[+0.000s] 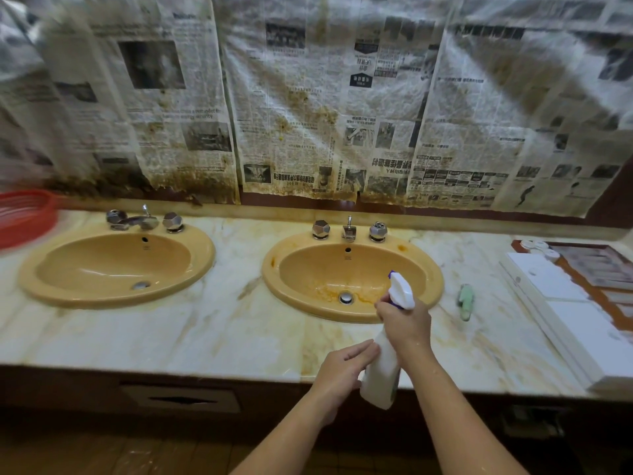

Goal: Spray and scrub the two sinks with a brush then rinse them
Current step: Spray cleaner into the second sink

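Two sinks, left [116,265] and right [352,279], sit in the counter [222,323]; brush [465,302] right of them.

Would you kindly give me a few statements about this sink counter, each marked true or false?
1. The right hand grips the white plastic spray bottle at its trigger. True.
2. The left hand holds a brush. False: it touches the bottle's body.
3. The pale green scrubbing brush lies in the left sink. False: it lies on the marble counter, right of the right yellow oval sink.
4. A red plastic basket sits at the far left. True.
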Tool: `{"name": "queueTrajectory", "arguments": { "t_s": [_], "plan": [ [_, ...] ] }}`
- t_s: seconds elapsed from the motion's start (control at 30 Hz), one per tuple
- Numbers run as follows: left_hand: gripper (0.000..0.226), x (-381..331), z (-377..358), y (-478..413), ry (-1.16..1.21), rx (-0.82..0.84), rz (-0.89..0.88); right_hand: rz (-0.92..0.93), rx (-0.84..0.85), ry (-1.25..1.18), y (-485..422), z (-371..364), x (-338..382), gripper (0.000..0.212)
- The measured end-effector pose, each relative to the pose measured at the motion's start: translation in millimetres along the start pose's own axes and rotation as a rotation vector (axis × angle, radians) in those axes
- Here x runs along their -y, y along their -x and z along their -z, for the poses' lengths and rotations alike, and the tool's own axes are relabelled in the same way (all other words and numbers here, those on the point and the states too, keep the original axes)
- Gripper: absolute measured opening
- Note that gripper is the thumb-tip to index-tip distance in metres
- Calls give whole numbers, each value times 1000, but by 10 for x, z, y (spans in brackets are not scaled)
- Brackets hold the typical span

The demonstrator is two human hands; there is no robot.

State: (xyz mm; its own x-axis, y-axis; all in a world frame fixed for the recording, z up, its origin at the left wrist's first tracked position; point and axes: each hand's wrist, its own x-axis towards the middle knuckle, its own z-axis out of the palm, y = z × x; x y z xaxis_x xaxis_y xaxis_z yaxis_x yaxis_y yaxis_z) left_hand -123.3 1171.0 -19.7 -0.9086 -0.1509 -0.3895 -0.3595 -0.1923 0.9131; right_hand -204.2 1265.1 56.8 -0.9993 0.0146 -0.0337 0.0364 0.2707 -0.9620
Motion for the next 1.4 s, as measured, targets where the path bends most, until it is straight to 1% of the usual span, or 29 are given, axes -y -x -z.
{"name": "queueTrajectory", "arguments": {
  "t_s": [0.1, 0.2, 0.3, 0.4, 0.43, 0.57, 0.6, 0.67, 0.73, 0.9, 0.97, 1.0, 1.07, 1.17, 1.23, 1.33, 1.4],
  "plan": [
    [54, 13, -6, 34, 8, 8, 13, 12, 39, 26, 13, 17, -4, 8],
    [64, 19, -1, 53, 33, -6, 21, 18, 115, 7, 9, 13, -5, 11],
    [59, 7, 33, 88, 63, -38, 25, 23, 166, 15, 9, -47, 20, 9],
    [55, 2, 104, 128, 93, -53, 23, 21, 178, 23, 38, -132, 63, 28],
    [54, 2, 129, 144, 95, -57, 23, 23, 189, 27, 49, -165, 71, 29],
    [52, 11, 216, 215, 93, -85, 50, 33, 243, 29, 103, -279, 62, 2],
    [52, 21, 236, 232, 92, -85, 61, 38, 268, 41, 104, -303, 52, 5],
    [52, 49, 279, 270, 96, -93, 81, 61, 331, 80, 118, -346, 54, 1],
    [53, 78, 319, 302, 111, -105, 95, 74, 378, 100, 140, -390, 58, 5],
    [51, 86, 412, 363, 143, -126, 104, 34, 381, 60, 167, -508, 39, 12],
    [53, 81, 447, 375, 136, -131, 111, 46, 402, 90, 183, -541, 42, 6],
    [54, 84, 465, 378, 124, -131, 115, 52, 423, 110, 191, -554, 52, 9],
    [57, 94, 504, 372, 107, -121, 120, 44, 438, 123, 183, -588, 66, 14],
    [71, 106, 573, 332, 83, -85, 124, 10, 443, 114, 152, -626, 84, 9],
    [73, 105, 608, 304, 51, -60, 132, -8, 441, 131, 117, -662, 57, 9],
    [68, 92, 679, 256, 0, -25, 148, -5, 436, 190, 77, -725, 9, 7],
    [55, 61, 770, 204, -52, -28, 144, -20, 423, 173, 57, -752, 21, 4]
  ]
}}
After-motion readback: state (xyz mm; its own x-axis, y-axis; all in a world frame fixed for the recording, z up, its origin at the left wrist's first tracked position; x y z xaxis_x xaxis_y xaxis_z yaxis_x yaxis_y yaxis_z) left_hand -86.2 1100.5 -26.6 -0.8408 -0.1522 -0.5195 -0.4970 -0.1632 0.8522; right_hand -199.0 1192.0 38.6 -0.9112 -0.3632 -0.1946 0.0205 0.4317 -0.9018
